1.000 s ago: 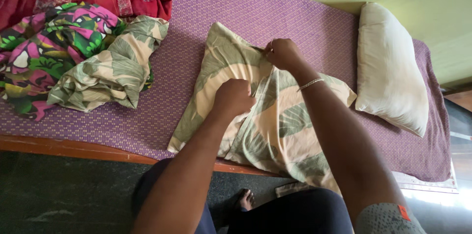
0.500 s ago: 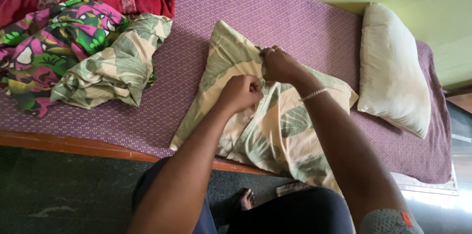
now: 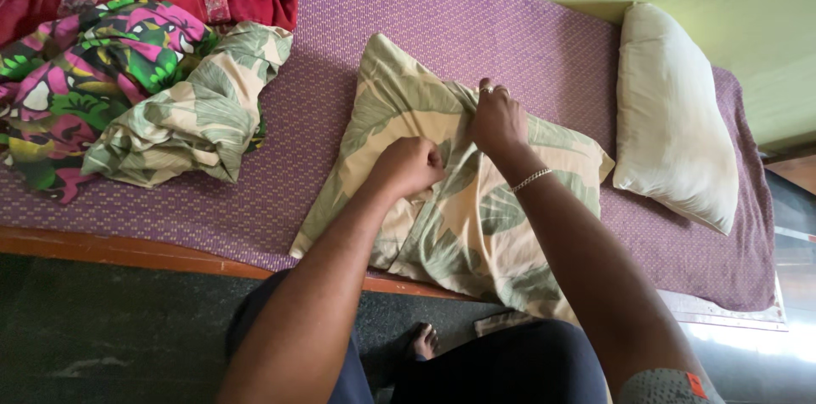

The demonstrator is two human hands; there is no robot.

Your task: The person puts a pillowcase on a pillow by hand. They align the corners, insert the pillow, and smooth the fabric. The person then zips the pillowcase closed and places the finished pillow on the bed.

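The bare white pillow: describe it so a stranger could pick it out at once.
Start at the purple patterned bed and go to its far right end, beside the green wall. The bare white pillow lies there, apart from both hands. Unlike the leaf-print pillow next to it, it is plain, with no cover or pattern.

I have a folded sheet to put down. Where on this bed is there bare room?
Bare purple mattress cover shows between the leaf-print pillow and the crumpled leaf-print cloth, and along the wall behind the pillow. The left end is crowded with the floral cloth; the plain white pillow fills the right.
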